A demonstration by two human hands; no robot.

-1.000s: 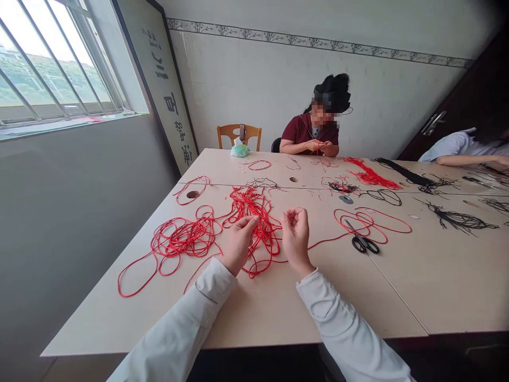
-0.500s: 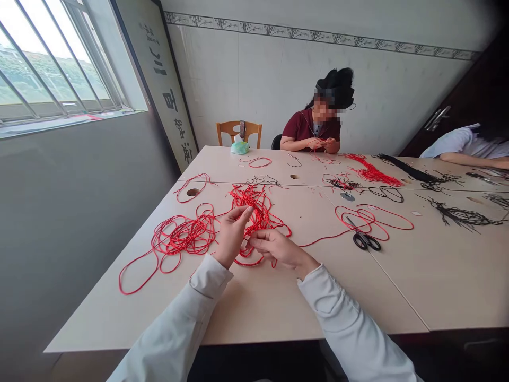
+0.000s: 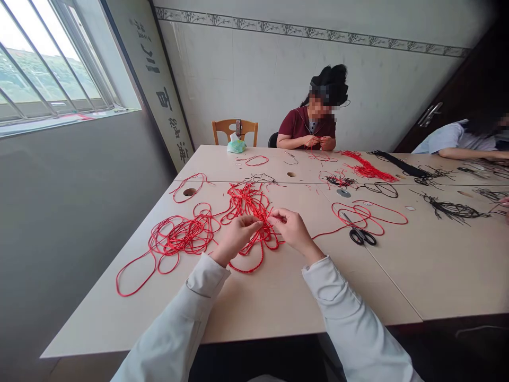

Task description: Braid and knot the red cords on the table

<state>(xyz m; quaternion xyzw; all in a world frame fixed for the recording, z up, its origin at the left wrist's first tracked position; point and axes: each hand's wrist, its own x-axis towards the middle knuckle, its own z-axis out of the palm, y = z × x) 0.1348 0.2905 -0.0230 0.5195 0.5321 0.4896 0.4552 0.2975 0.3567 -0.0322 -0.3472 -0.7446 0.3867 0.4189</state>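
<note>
While on red cord (image 3: 249,203) — 2 hands (image 3: 235,240) (image 3: 293,229)

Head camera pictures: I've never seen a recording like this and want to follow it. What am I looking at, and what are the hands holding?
This picture comes from one camera worn on a person's head, looking forward and down, so you see roughly what they see. The white sleeves at the bottom are their own arms. Their left hand and right hand are both at a tangle of twisted red cord, though the exact grip is hard to make out. On the pale table lie a looser heap of red cord, black-handled scissors and a bundle of black cord. Across the table, a co-worker in a dark red top works with their hands raised, and another person sits at the right.
</note>
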